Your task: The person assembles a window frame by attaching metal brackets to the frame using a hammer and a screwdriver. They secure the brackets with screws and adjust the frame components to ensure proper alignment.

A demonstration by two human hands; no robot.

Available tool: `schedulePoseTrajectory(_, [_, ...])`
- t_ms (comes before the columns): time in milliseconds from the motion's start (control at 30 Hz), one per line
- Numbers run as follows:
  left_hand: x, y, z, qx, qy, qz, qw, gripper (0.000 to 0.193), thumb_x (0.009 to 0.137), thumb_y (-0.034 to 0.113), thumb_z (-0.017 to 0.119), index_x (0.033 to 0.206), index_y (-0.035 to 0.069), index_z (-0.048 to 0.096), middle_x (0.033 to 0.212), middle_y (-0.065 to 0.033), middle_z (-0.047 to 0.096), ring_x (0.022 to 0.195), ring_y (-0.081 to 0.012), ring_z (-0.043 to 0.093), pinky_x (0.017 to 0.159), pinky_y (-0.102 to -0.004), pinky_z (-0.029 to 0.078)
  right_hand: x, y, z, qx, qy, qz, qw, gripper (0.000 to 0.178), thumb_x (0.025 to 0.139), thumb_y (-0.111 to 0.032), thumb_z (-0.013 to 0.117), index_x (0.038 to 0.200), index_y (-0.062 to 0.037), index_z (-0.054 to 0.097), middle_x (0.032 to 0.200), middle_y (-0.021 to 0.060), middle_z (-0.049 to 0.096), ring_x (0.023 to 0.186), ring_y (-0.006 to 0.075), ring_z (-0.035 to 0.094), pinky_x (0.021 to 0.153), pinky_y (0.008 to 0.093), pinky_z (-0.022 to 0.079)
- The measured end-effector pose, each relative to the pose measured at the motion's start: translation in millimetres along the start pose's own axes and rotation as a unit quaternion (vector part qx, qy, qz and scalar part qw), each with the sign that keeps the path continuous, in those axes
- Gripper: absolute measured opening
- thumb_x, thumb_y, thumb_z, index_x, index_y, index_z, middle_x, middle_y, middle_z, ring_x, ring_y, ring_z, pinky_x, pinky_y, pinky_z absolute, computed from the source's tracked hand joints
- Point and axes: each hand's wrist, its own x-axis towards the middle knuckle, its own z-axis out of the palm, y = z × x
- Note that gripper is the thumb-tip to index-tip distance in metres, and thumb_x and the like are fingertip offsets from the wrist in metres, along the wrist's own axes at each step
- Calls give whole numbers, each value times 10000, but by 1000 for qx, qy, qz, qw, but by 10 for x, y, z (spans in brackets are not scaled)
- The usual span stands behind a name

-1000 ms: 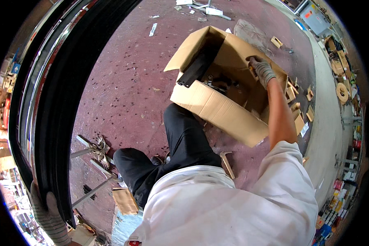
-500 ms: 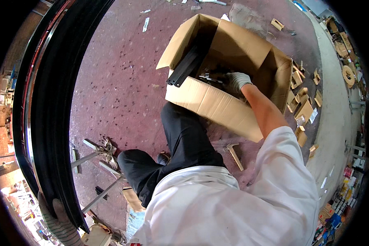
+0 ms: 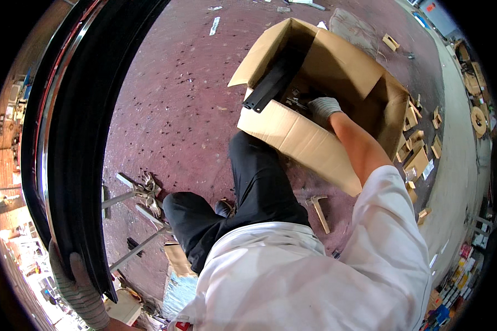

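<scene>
My right hand (image 3: 324, 108), in a pale knit glove, reaches over the near wall of an open cardboard box (image 3: 309, 144). Its fingers curl down into shade, so what they close on is hidden. Small metal parts (image 3: 296, 103) lie beside the fingertips. A long black channel-shaped bar (image 3: 273, 83) leans in the box, one end jutting over the near left wall. At lower left my left hand (image 3: 82, 292), in a striped glove, lies against the end of a long black profile (image 3: 77, 165). Its fingers are stretched and apart along the surface.
Metal stand legs (image 3: 130, 254) stick out beneath the profile. A hammer (image 3: 319, 214) lies on the red floor near my knee. Scattered cardboard pieces (image 3: 417, 160) lie right of the box. A flat cushion (image 3: 350, 30) lies beyond it. Shelves with goods line the far right.
The view has shifted, so box and profile appear further right. My right hand stays in the box, with the metal parts beside it at a changed angle. My left hand remains on the profile.
</scene>
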Motion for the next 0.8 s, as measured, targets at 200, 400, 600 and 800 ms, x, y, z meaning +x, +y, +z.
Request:
schedulePoseTrajectory(200, [9, -92, -10, -68, -10, -34, 997, 510, 1027, 263, 560, 1462, 21, 450, 1356, -107, 557, 1167, -195, 534, 1031, -339, 419, -49, 248, 58, 74, 52, 53, 994, 388, 930, -379, 482, 1144, -129, 688, 1182, 145, 675, 1121, 367, 624, 929, 455, 507])
schedulePoseTrajectory(400, [41, -145, -111, -51, -57, 27, 997, 596, 999, 347, 561, 1467, 2, 425, 1408, -172, 529, 1247, -260, 540, 1064, -378, 429, -873, 129, -521, 11, 186, 128, 974, 290, 908, -369, 572, 1023, -129, 688, 1037, 133, 703, 984, 337, 672, 794, 458, 539])
schedulePoseTrajectory(600, [118, -258, -304, -63, -116, 131, 983, 593, 1034, 443, 428, 1477, 49, 422, 1465, -151, 494, 1331, -260, 511, 1089, -405, 448, -1359, 217, -855, 127, 381, 154, 903, 288, 866, -323, 650, 976, -65, 717, 894, 143, 731, 830, 331, 695, 777, 392, 545])
schedulePoseTrajectory(800, [159, -261, -400, -116, -95, 109, 983, 719, 997, 629, 314, 1460, 98, 461, 1468, -123, 499, 1396, -272, 438, 1182, -460, 333, -1634, 24, -1083, 489, 465, -87, 732, 125, 907, -115, 671, 883, 5, 698, 787, 23, 678, 735, 121, 613, 717, 270, 505])
